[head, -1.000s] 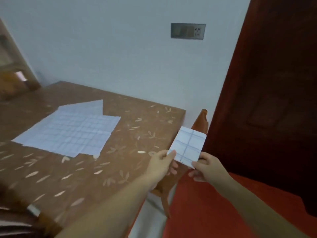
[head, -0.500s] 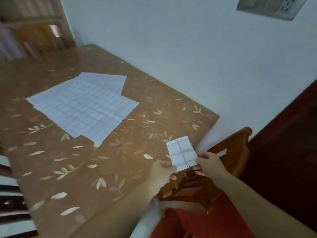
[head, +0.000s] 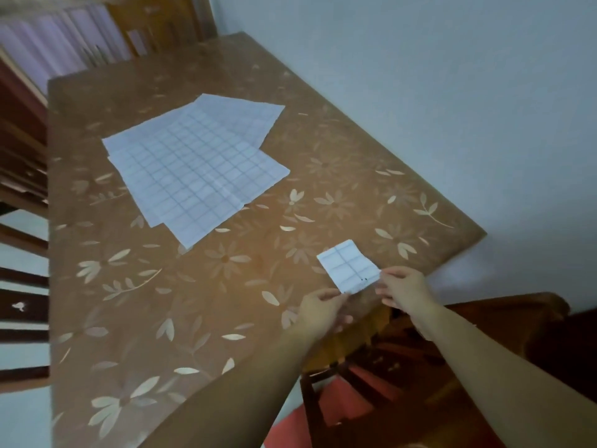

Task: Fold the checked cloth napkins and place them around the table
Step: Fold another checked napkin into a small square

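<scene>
Stacked napkins (head: 193, 169) overlap, perhaps three; lower ones mostly hidden.

A plain pale blue-grey wall (head: 436, 92) runs along a brown table (head: 155, 318) whose top carries a pale flower and leaf pattern. A dark wooden chair (head: 504, 305) stands at its near end, and a slatted chair back (head: 22, 313) shows at left. The light is dim.

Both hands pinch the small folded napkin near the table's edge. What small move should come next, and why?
Probably lower the folded napkin flat onto the table and let go. The left hand and right hand pinch its near corners, it is folded small, and it is held over the table edge by a chair, a likely place. Unfolded checked napkins lie further in.
</scene>
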